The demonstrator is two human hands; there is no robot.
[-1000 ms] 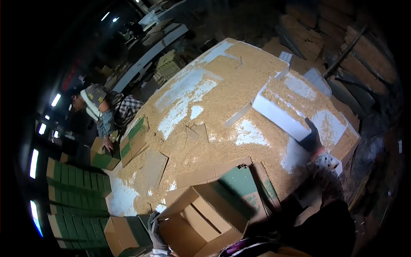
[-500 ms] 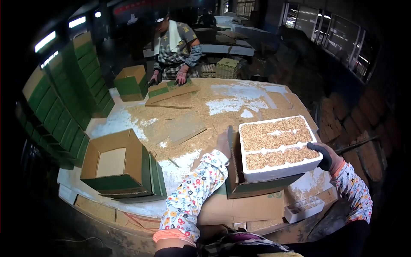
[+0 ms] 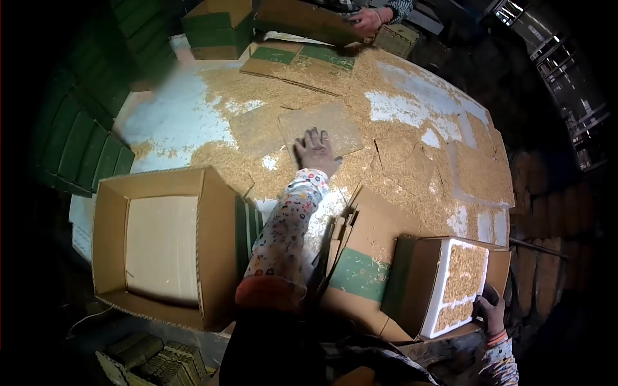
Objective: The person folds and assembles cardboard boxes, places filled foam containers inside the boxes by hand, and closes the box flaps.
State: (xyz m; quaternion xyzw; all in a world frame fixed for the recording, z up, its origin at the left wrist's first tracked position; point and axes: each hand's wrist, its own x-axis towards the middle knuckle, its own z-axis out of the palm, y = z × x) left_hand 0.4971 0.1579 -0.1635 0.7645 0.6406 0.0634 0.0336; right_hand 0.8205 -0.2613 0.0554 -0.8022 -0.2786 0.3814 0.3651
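Note:
My left hand (image 3: 317,151) lies with its fingers spread on a thin sheet of cardboard (image 3: 338,122) in the middle of the table. At the lower right my gloved right hand (image 3: 492,310) has its fingers curled over the edge of a white foam tray (image 3: 440,283), filled with tan husks or shavings. The tray sits tilted inside an open cardboard box (image 3: 404,283). Flattened cardboard with a green band (image 3: 356,270) lies to the left of that box. Left of my arm stands another open box (image 3: 215,257) with a pale sheet at its bottom.
Loose husks cover much of the white tabletop (image 3: 170,119). Across the table a co-worker's hand (image 3: 368,20) touches a cardboard box (image 3: 302,20). Stacked green boxes (image 3: 77,141) line the left. Egg-tray-like stacks (image 3: 170,367) stand below the near edge.
My view has tilted and shifted. My left hand has gone from the box's side to the cardboard sheet. The foam tray now sits lower in its box. The co-worker's box has been raised upright.

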